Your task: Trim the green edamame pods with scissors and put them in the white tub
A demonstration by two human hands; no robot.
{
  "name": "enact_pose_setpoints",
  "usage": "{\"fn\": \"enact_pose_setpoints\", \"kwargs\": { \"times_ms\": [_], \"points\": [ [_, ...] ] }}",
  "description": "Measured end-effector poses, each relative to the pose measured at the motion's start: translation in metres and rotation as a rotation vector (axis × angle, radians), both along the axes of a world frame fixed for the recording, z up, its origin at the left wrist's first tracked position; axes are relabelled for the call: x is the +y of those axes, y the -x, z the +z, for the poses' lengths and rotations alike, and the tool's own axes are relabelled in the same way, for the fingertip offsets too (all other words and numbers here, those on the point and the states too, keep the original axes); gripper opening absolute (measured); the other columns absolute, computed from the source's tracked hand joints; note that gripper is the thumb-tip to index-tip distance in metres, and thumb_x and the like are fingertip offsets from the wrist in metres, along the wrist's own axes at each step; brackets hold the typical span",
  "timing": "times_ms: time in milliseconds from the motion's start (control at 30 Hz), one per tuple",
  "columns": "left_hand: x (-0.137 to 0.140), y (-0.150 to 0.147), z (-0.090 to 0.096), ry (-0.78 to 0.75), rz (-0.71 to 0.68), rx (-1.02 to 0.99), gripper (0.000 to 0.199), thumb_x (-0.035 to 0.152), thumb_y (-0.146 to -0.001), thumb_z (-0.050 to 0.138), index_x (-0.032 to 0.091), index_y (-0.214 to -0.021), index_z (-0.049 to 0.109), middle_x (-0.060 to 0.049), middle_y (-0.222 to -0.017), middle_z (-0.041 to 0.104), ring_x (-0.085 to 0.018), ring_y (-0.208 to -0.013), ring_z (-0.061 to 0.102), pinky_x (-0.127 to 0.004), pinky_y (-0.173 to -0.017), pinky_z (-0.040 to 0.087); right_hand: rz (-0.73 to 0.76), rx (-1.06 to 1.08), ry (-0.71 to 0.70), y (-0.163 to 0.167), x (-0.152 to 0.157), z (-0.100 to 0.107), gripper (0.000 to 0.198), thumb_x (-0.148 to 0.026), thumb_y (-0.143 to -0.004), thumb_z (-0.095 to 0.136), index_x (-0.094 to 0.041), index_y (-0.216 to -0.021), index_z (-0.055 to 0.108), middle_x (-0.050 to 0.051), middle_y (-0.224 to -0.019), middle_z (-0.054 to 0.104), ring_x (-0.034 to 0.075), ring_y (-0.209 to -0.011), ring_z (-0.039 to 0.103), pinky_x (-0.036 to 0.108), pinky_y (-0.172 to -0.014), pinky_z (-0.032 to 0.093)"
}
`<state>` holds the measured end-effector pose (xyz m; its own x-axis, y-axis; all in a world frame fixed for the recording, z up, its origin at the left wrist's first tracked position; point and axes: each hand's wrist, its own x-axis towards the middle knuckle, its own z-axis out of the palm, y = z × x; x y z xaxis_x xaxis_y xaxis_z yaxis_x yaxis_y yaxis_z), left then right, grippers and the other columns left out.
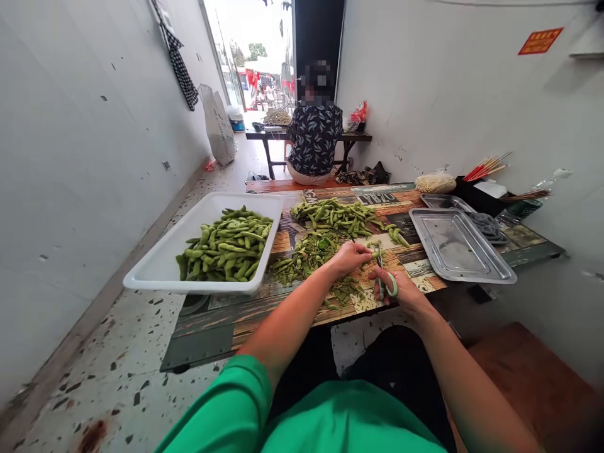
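Observation:
My left hand (352,258) pinches a green edamame pod (375,254) above the wooden-patterned table (255,327). In my right hand (401,286) is a pair of scissors (389,286) with pale green handles, its blades pointing up beside the pod. Whether the blades touch the pod is hard to make out. Trimmed bits and pods (316,248) lie under and left of my hands. Farther back spreads a heap of edamame pods (337,214). At the left, a white plastic tub (155,267) holds a large pile of pods (231,245).
Metal trays (465,248) lie at the right, near a black holder (476,189) with skewers and a plastic bottle (542,189). Beyond the table a person (316,138) sits with their back to me at another table (361,136). A white sack (218,126) leans on the left wall.

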<state>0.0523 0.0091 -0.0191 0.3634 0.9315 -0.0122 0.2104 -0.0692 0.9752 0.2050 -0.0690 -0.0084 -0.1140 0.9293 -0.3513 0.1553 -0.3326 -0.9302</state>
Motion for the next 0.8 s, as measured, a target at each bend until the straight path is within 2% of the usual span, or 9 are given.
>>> {"fn": "enact_pose_setpoints", "kwargs": {
  "times_ms": [167, 333, 467, 567, 667, 800],
  "points": [
    [0.003, 0.007, 0.002, 0.036, -0.034, -0.029, 0.021, 0.025, -0.065, 0.068, 0.009, -0.078, 0.072, 0.003, -0.056, 0.056, -0.007, -0.056, 0.044, -0.020, -0.057, 0.035, 0.011, -0.153, -0.030, -0.002, 0.005, 0.003, 0.039, -0.053, -0.067, 0.070, -0.016, -0.070, 0.058, -0.003, -0.045, 0.053, 0.010, -0.035, 0.050, 0.017, -0.027, 0.026],
    [0.003, 0.011, 0.000, 0.234, -0.027, -0.103, 0.022, 0.027, -0.063, 0.074, 0.010, -0.076, 0.070, 0.007, -0.042, 0.042, -0.005, -0.043, 0.033, -0.020, -0.045, 0.026, 0.005, -0.262, -0.052, 0.000, 0.008, -0.005, 0.039, -0.053, -0.068, 0.069, -0.016, -0.063, 0.057, -0.005, -0.038, 0.049, 0.009, -0.029, 0.045, 0.018, -0.027, 0.025],
    [0.003, 0.010, -0.001, 0.401, -0.106, -0.233, 0.016, 0.020, -0.067, 0.073, 0.010, -0.074, 0.063, 0.006, -0.042, 0.044, -0.004, -0.038, 0.034, -0.018, -0.041, 0.024, -0.015, -0.214, -0.089, 0.001, 0.006, -0.009, 0.039, -0.052, -0.068, 0.069, -0.016, -0.061, 0.056, -0.006, -0.036, 0.046, 0.006, -0.029, 0.040, 0.017, -0.030, 0.026],
    [0.002, 0.008, 0.004, 0.514, -0.074, -0.416, 0.017, 0.011, -0.069, 0.071, 0.011, -0.069, 0.054, 0.002, -0.049, 0.052, -0.006, -0.043, 0.050, -0.016, -0.041, 0.031, -0.065, -0.067, -0.051, 0.003, -0.001, -0.003, 0.040, -0.055, -0.067, 0.069, -0.017, -0.069, 0.056, -0.004, -0.043, 0.051, 0.009, -0.035, 0.046, 0.018, -0.029, 0.028],
    [0.002, 0.006, 0.009, 0.585, 0.020, -0.619, 0.021, 0.002, -0.071, 0.066, 0.012, -0.067, 0.047, -0.002, -0.058, 0.058, -0.013, -0.061, 0.065, -0.015, -0.050, 0.045, -0.078, 0.099, 0.015, 0.007, -0.009, 0.005, 0.041, -0.058, -0.070, 0.065, -0.018, -0.077, 0.057, -0.001, -0.054, 0.057, 0.013, -0.045, 0.055, 0.020, -0.033, 0.036],
    [0.002, 0.005, 0.012, 0.634, 0.109, -0.748, 0.022, -0.002, -0.074, 0.059, 0.012, -0.068, 0.045, -0.004, -0.062, 0.061, -0.015, -0.068, 0.068, -0.016, -0.055, 0.050, -0.087, 0.124, 0.049, 0.012, -0.014, 0.009, 0.038, -0.055, -0.073, 0.065, -0.019, -0.076, 0.058, -0.001, -0.054, 0.056, 0.014, -0.047, 0.055, 0.020, -0.032, 0.036]
  ]
}}
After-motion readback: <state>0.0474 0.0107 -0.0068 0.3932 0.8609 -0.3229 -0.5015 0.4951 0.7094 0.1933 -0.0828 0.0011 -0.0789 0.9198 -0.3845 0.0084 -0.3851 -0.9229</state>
